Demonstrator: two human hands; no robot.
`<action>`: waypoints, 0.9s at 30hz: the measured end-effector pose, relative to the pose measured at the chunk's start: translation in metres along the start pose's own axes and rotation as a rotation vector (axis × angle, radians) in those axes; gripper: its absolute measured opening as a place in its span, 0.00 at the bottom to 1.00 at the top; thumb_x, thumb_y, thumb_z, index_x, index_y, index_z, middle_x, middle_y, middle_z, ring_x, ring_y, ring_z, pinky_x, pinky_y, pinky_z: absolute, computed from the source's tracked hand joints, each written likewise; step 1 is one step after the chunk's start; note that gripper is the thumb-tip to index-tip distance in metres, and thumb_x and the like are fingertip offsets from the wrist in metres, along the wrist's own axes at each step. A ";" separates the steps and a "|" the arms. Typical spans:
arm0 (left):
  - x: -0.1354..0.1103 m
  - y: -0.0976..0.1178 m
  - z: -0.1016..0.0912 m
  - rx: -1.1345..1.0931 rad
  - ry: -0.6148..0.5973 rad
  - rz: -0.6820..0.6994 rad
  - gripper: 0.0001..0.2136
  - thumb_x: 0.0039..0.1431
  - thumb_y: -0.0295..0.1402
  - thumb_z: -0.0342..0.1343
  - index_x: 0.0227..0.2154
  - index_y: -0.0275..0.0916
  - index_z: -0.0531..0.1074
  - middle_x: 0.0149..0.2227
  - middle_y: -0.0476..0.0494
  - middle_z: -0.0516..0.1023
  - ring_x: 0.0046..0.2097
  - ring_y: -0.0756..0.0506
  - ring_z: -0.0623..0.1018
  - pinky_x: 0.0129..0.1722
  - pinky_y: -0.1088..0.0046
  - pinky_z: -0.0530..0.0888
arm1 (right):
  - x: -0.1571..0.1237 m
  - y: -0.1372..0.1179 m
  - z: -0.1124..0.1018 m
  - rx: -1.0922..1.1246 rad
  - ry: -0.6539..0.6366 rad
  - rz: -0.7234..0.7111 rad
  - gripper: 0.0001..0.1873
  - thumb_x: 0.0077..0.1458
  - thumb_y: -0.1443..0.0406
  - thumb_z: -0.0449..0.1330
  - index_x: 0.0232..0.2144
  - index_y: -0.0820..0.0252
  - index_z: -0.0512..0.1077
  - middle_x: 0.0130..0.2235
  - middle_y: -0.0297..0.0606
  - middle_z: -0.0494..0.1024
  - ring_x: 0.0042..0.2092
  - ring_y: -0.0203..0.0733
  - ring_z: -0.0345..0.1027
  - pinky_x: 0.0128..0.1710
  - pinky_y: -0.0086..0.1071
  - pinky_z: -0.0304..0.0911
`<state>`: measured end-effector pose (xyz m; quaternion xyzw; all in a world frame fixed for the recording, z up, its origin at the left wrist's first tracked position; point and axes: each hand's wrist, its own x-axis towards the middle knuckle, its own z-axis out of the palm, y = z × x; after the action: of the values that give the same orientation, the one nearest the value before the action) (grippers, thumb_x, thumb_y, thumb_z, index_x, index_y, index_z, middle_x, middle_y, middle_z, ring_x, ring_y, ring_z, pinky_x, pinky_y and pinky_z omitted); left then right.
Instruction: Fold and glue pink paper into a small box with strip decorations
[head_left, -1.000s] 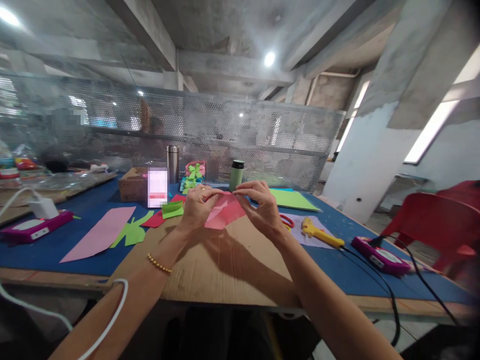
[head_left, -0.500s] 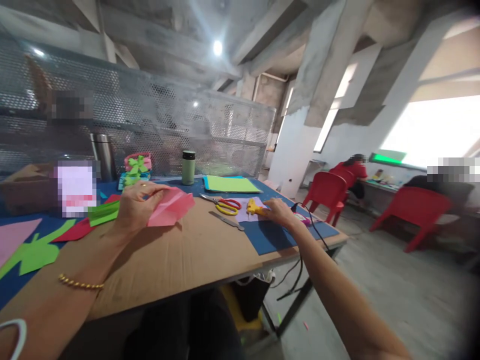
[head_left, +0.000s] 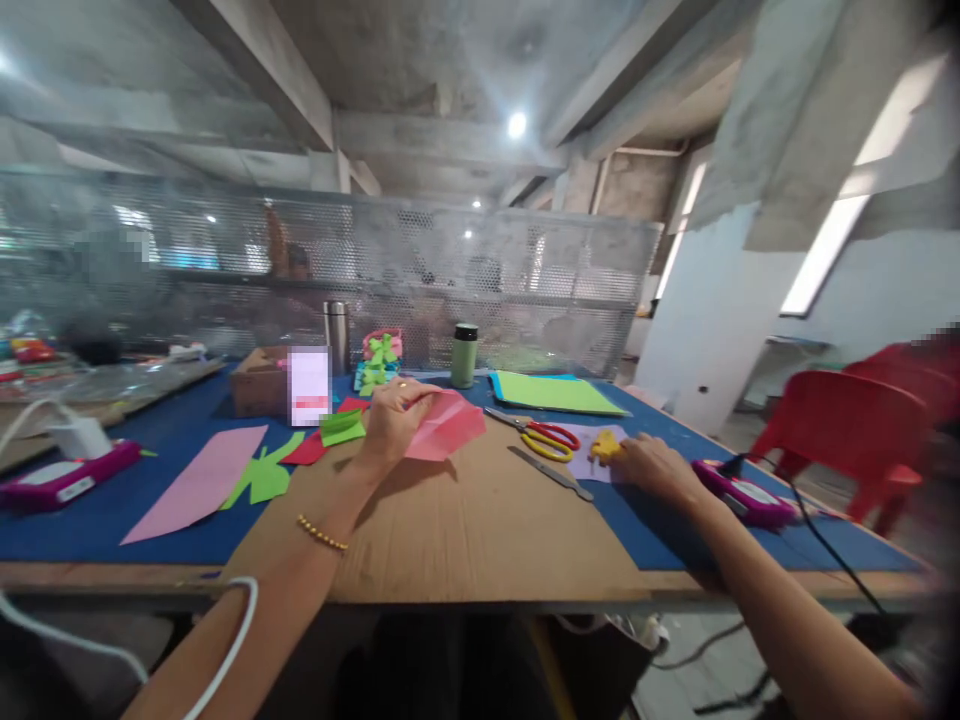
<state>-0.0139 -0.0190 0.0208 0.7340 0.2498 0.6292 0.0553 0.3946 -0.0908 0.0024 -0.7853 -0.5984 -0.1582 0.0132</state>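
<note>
Your left hand [head_left: 393, 418] pinches pink paper [head_left: 448, 428] above brown cardboard [head_left: 450, 540], with red-and-yellow-handled scissors [head_left: 523, 424] lying farther right, then your right hand [head_left: 661, 468] covers the back of a yellow glue gun [head_left: 604, 445] on lavender paper [head_left: 580, 466], whether gripping I cannot tell.

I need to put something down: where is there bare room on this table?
Bare: the front of the cardboard, between the left forearm and the blue surface on the right. Crowded: back right, where scissors, a flat metal tool and the yellow glue gun partly under the right hand cluster.
</note>
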 end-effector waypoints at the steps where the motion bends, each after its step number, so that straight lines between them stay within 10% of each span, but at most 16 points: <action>1: 0.000 -0.001 0.001 -0.001 0.005 0.002 0.07 0.60 0.34 0.59 0.33 0.42 0.82 0.30 0.45 0.82 0.35 0.45 0.77 0.40 0.68 0.71 | 0.003 -0.001 -0.004 0.019 0.017 -0.032 0.13 0.63 0.63 0.54 0.38 0.62 0.77 0.42 0.53 0.78 0.44 0.50 0.72 0.38 0.35 0.60; 6: -0.001 -0.008 0.004 0.012 0.014 -0.001 0.06 0.61 0.32 0.59 0.34 0.43 0.83 0.31 0.45 0.83 0.36 0.45 0.77 0.40 0.68 0.72 | 0.007 -0.023 -0.049 0.343 0.257 -0.271 0.17 0.63 0.58 0.54 0.30 0.61 0.76 0.31 0.45 0.76 0.32 0.44 0.67 0.31 0.35 0.56; 9: -0.002 -0.011 0.004 0.010 0.004 -0.010 0.06 0.61 0.31 0.60 0.35 0.43 0.83 0.33 0.45 0.83 0.37 0.45 0.77 0.42 0.67 0.72 | 0.000 -0.049 -0.081 0.804 0.383 -0.427 0.22 0.61 0.49 0.55 0.42 0.60 0.77 0.30 0.39 0.75 0.29 0.40 0.64 0.29 0.34 0.57; 17: -0.001 -0.017 0.000 0.057 -0.004 0.002 0.07 0.62 0.33 0.59 0.34 0.44 0.83 0.31 0.47 0.83 0.37 0.45 0.78 0.40 0.68 0.71 | 0.001 -0.129 -0.089 1.815 0.011 -0.622 0.23 0.51 0.47 0.66 0.41 0.56 0.78 0.40 0.41 0.78 0.32 0.38 0.70 0.33 0.34 0.68; 27: -0.003 -0.019 0.002 0.092 0.003 -0.011 0.06 0.61 0.32 0.60 0.34 0.43 0.82 0.32 0.46 0.83 0.37 0.45 0.78 0.40 0.68 0.72 | -0.024 -0.145 -0.067 1.841 -0.173 -0.650 0.21 0.57 0.50 0.62 0.38 0.63 0.78 0.24 0.34 0.67 0.24 0.34 0.57 0.25 0.32 0.55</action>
<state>-0.0177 -0.0036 0.0103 0.7336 0.2825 0.6177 0.0246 0.2366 -0.0863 0.0357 -0.2736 -0.6740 0.4326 0.5327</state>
